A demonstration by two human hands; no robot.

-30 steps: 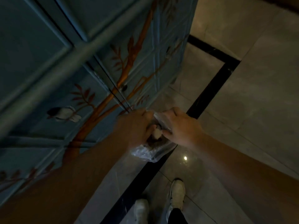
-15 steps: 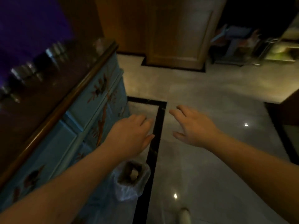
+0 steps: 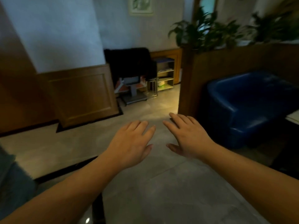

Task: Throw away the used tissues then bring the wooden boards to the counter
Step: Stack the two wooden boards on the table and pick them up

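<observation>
My left hand [image 3: 129, 143] and my right hand [image 3: 187, 135] are stretched out in front of me, palms down, side by side over the grey tiled floor. Both hold nothing and their fingers are spread. No tissues, bin or wooden boards show in this view.
A blue armchair [image 3: 249, 107] stands at the right against a wooden partition [image 3: 226, 62] topped with plants [image 3: 210, 31]. Wood-panelled wall [image 3: 80, 94] runs along the left. A dark chair [image 3: 131, 65] and a small shelf [image 3: 165, 75] stand at the back. A blue cabinet edge [image 3: 11, 183] is at lower left.
A second ago both hands were at the plastic-lined bin with tissue. They let go, and the view swung up from the bin and blue cabinet toward the room.
</observation>
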